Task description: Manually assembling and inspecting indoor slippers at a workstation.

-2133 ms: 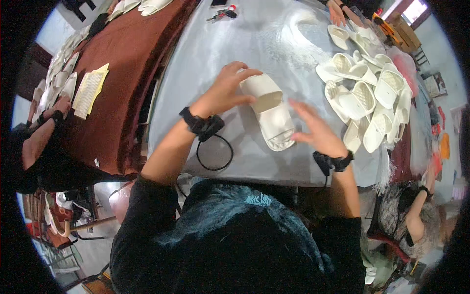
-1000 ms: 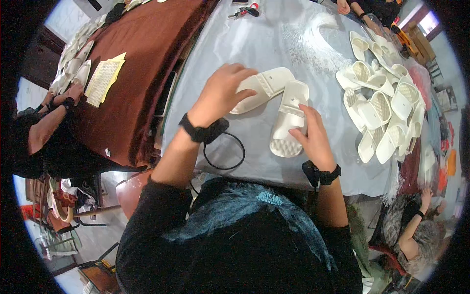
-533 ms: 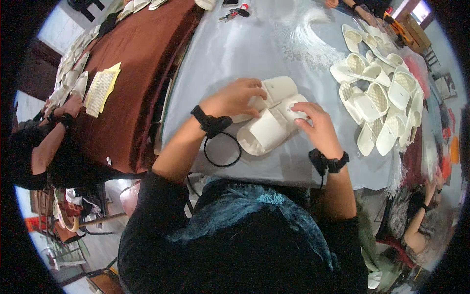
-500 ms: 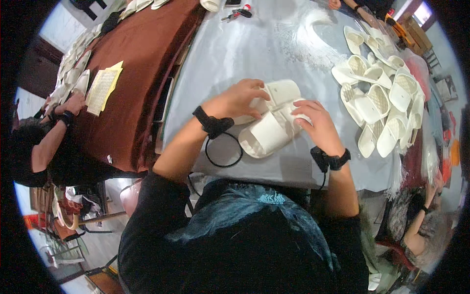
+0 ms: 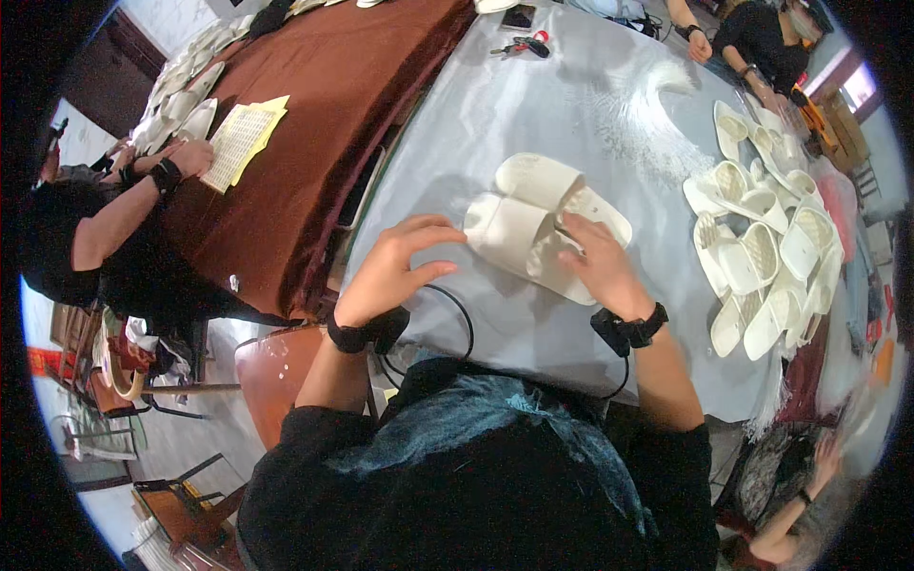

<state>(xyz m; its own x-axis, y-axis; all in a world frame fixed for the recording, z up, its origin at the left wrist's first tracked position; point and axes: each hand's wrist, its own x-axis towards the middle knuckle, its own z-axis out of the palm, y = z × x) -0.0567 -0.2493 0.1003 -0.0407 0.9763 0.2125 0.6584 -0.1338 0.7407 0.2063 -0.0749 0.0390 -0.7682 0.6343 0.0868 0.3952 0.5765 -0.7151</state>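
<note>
A pair of white slippers lies side by side on the grey table covering, toes to the left and heels to the lower right. The near slipper (image 5: 509, 233) overlaps the edge of the far slipper (image 5: 540, 179). My left hand (image 5: 400, 266) is just left of the near slipper's toe, fingers curved and apart, nothing in them. Over the near slipper's heel half, my right hand (image 5: 607, 269) has its thumb and fingers apart, the fingertips at the insole; the hand hides part of both heels. Each wrist wears a black strapped device.
A heap of white slippers (image 5: 762, 238) covers the table's right side. Clear plastic strands or film (image 5: 657, 114) lie beyond the pair, keys (image 5: 521, 46) and a phone farther back. At left, a co-worker's hand (image 5: 193, 157) rests by yellow sheets (image 5: 246, 143) on a brown-covered table (image 5: 324, 124).
The pair has turned on the table, its toes now to the left. My left hand has come off the slippers toward the left. The whole view has shifted somewhat.
</note>
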